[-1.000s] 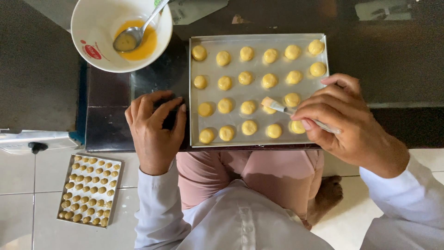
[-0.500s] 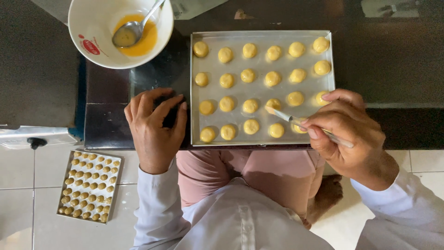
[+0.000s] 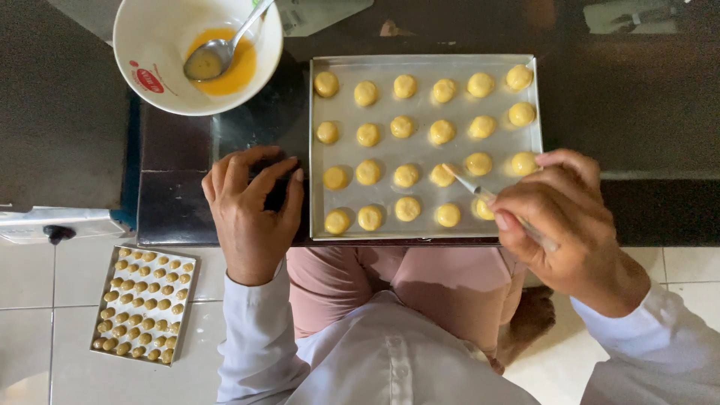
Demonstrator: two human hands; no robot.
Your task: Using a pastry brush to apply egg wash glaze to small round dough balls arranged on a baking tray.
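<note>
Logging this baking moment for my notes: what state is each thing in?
Baking tray: flat on dark table, dough balls in rows.
Brush: in right hand grip, tip on a dough ball.
Left hand: resting beside tray.
Bowl: upright, yellow liquid, spoon inside.
Floor tray: full.

A low dark table (image 3: pixel 90 112) stands on a floor of white tiles (image 3: pixel 45 292) with thin grey lines between them. The dark tabletop is shiny and shows pale reflections near its far edge. The light is soft.
</note>
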